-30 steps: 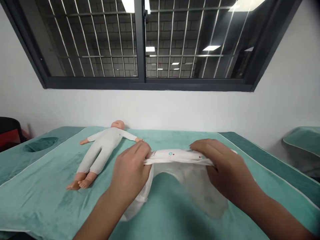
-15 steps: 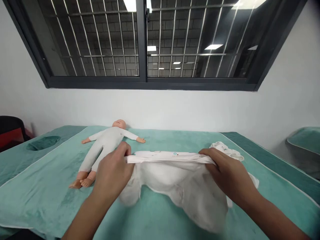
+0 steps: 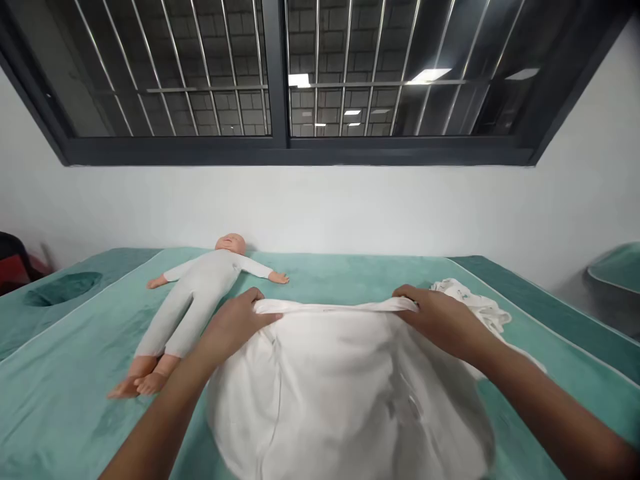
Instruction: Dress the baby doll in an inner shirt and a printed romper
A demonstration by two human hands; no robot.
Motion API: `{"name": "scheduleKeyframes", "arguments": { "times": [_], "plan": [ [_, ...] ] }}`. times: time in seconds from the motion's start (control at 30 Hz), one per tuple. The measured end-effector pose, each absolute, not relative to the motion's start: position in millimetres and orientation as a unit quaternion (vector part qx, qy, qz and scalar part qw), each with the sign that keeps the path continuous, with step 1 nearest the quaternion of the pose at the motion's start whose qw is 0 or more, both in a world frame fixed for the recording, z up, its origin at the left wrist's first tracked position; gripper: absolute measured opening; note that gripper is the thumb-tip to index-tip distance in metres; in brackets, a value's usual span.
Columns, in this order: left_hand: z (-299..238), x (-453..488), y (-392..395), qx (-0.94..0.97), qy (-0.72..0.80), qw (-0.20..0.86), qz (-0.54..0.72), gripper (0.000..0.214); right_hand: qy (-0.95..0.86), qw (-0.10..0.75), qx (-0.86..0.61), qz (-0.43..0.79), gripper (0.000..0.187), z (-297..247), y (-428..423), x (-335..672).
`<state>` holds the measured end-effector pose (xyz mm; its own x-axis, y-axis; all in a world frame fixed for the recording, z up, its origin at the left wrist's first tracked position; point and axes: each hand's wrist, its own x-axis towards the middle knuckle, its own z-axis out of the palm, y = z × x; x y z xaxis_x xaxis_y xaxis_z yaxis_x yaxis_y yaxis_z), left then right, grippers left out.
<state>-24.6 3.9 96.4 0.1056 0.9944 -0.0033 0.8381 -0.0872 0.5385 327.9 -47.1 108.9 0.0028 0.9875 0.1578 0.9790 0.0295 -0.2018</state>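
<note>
Both hands gripping white cloth, doll nearby

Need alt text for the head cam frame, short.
The left hand and right hand grip the far edge of a white cloth spread on a teal-covered table. A baby doll in a pale suit lies face up at left; a crumpled white garment lies beside the right hand.
</note>
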Motion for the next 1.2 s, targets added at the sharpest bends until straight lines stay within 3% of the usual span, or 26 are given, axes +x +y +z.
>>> {"name": "scheduleKeyframes", "arguments": {
  "times": [0.13, 0.27, 0.33, 0.47, 0.6, 0.77, 1.07, 1.2],
  "plan": [
    [68.0, 0.0, 58.9, 0.717, 0.676, 0.049, 0.164, 0.035, -0.688, 0.076, -0.720, -0.053, 0.023, 78.7, 10.6, 307.4],
    [27.8, 35.0, 77.6, 0.754, 0.616, -0.123, 0.192, 0.027, -0.697, 0.131, -0.688, -0.154, 0.031, 31.2, 41.2, 261.6],
    [2.4, 50.2, 76.0, 0.793, 0.571, -0.080, 0.196, 0.028, -0.733, 0.166, -0.654, -0.086, 0.034, 2.6, 45.8, 237.8],
    [-38.4, 61.0, 75.1, 0.813, 0.553, 0.027, 0.178, 0.029, -0.715, 0.156, -0.681, 0.032, 0.041, -38.4, 54.7, 219.0],
    [-48.3, 52.0, 86.2, 0.799, 0.572, -0.021, 0.186, 0.047, -0.683, 0.141, -0.715, 0.033, 0.051, -43.4, 67.0, 232.8],
    [-43.0, 44.5, 96.6, 0.821, 0.529, -0.088, 0.194, 0.049, -0.669, 0.137, -0.730, -0.031, 0.059, -37.8, 68.3, 240.1],
    [-56.0, 33.9, 116.0, 0.832, 0.534, -0.003, 0.153, 0.048, -0.686, 0.095, -0.721, 0.021, 0.059, -45.4, 83.6, 255.6],
    [-59.2, 36.9, 116.8, 0.830, 0.535, -0.007, 0.159, 0.047, -0.694, 0.098, -0.712, -0.037, 0.050, -45.7, 78.6, 243.7]
  ]
}}
